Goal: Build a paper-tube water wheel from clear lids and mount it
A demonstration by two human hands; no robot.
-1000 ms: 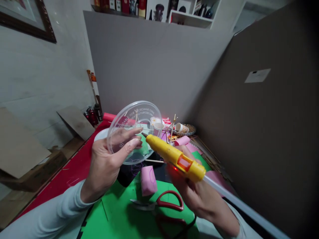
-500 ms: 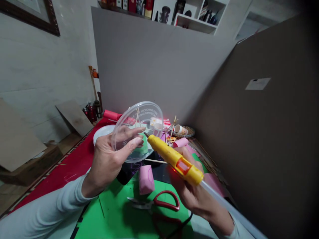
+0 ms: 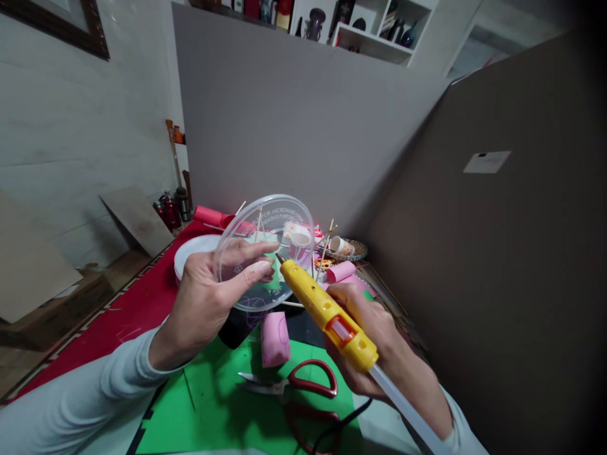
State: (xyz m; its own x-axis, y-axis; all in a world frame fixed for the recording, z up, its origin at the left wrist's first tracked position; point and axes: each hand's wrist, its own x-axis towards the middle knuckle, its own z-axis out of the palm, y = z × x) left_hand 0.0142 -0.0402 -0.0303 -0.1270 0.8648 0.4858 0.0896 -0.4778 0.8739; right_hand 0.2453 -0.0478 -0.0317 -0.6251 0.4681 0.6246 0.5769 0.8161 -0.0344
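My left hand [image 3: 208,297] grips a clear round plastic lid [image 3: 265,249] by its near edge and holds it tilted above the table. My right hand [image 3: 374,344] is wrapped round a yellow glue gun [image 3: 325,309] with a white glue stick [image 3: 403,407] sticking out of its back. The gun's nozzle touches or nearly touches the inner face of the lid by my left fingertips. Thin wooden skewers [image 3: 325,249] show behind and through the lid.
Red-handled scissors [image 3: 298,384] and a pink foam roll [image 3: 275,338] lie on a green sheet [image 3: 208,404]. A white bowl [image 3: 190,256], paper cups [image 3: 339,245] and pink rolls [image 3: 341,272] crowd the back. Grey boards [image 3: 294,126] wall off the back and right.
The glue gun has tilted more steeply and its rear has dropped toward me, with the nozzle staying at the lid. The view has shifted a little.
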